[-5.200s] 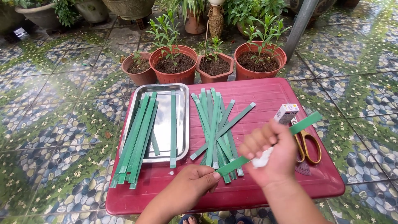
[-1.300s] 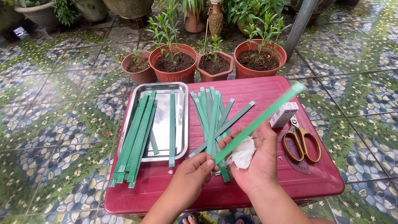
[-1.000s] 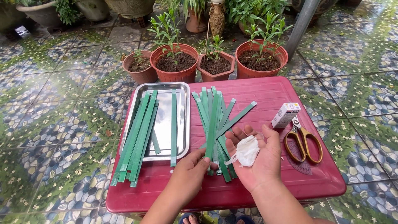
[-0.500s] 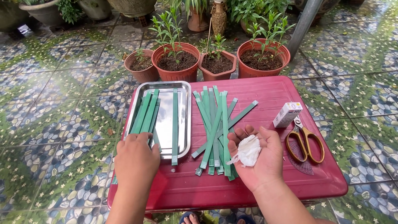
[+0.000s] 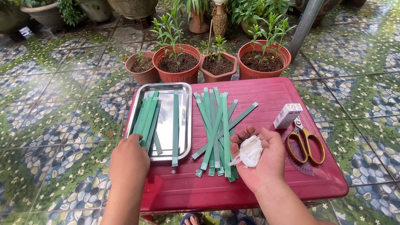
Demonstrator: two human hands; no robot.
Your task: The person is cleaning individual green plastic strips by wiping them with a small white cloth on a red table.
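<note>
**Reaching for the next leaf strip**

While our right hand lies palm-up, loosely cupping a crumpled white cloth, our left hand closes over the long green leaf strips in the steel tray; whether it grips one we cannot tell. We judge wiping follows, needing one strip singled out.

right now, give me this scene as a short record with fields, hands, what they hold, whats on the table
left hand: left hand palm down on the near ends of the green strips in the tray
right hand: right hand palm up, a crumpled white cloth lying in it
tray: metal tray on the left of the red table
loose pile: green strips on the table, fanned and crossing
right side: small white box, scissors with yellow handles
behind: potted plants on the tiled floor
</note>
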